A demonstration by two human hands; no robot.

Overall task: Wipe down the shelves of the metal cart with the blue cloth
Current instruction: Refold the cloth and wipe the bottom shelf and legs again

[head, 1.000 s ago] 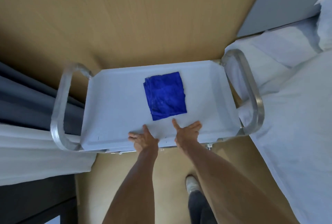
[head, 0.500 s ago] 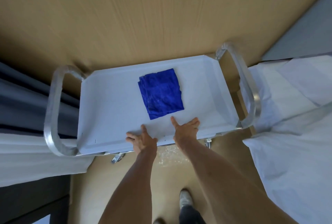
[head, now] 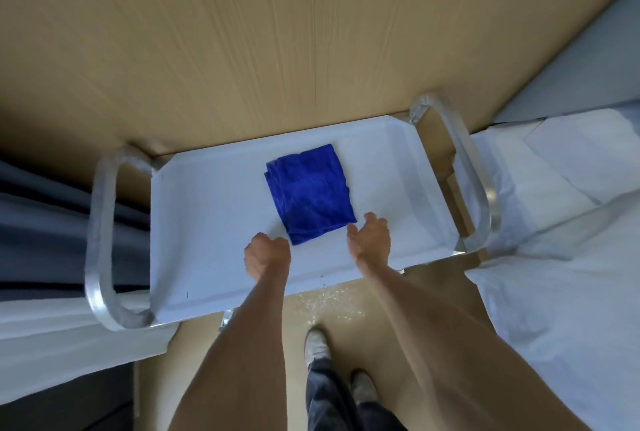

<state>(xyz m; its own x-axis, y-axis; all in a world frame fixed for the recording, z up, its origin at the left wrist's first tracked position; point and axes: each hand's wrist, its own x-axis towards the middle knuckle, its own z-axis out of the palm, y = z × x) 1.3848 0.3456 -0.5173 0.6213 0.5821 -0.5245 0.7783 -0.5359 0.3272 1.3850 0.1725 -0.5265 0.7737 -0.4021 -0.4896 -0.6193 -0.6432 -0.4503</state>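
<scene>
The metal cart (head: 460,167) stands across the view, its white top shelf (head: 207,216) bare apart from the folded blue cloth (head: 310,193), which lies flat a little right of the shelf's centre, long axis running from 11 to 5 o'clock. Both hands hover over the near edge and hold nothing. The right hand (head: 370,240), fingers loosely curled and relaxed, has the cloth's near right corner just beside it at 10 o'clock, so it looks the likelier to pick up. The left hand (head: 266,254), fingers curled into a fist, has the cloth at 1 o'clock, slightly farther.
</scene>
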